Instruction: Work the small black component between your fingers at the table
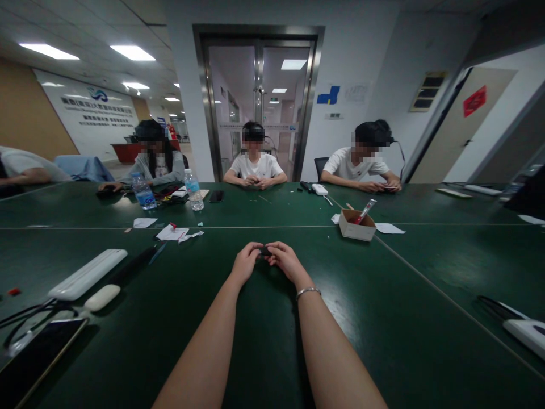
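Note:
Both of my hands meet over the middle of the green table (264, 318). Between their fingertips is a small dark object (264, 251), too small and dim for its kind to show. My left hand (247, 264) pinches its left side, where a tiny light spot shows. My right hand (286, 262), below a silver bracelet, grips the right side with fingers curled. The fingers cover part of the object.
At left lie a white power strip (91, 274), a white mouse-shaped item (103, 297) and a phone (45, 355). Two water bottles (195, 190) and paper scraps (170, 233) are farther back. A small box (357, 228) stands right of centre. Several people sit around the table.

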`<state>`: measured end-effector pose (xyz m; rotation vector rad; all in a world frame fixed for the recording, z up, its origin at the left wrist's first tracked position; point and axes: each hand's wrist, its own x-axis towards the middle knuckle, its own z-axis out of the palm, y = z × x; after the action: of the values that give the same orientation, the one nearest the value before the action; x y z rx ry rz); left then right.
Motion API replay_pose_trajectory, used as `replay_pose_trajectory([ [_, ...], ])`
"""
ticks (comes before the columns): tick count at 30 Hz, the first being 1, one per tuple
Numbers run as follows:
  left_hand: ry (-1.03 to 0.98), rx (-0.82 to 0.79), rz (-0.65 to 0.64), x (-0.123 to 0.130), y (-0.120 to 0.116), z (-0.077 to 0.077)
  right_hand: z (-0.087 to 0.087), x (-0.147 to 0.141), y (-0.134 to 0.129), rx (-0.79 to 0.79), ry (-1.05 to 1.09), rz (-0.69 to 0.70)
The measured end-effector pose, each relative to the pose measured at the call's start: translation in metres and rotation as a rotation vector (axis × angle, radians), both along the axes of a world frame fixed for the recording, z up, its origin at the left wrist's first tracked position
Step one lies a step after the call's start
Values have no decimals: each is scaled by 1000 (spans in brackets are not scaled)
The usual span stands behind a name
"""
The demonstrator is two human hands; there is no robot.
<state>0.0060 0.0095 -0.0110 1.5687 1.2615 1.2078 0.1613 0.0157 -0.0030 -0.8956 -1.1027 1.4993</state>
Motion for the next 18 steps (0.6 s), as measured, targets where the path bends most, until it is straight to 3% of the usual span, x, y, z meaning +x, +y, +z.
replay_pose_trajectory([
  [18, 74, 56, 8, 1, -2, 2, 1, 0, 1, -14, 0, -3],
])
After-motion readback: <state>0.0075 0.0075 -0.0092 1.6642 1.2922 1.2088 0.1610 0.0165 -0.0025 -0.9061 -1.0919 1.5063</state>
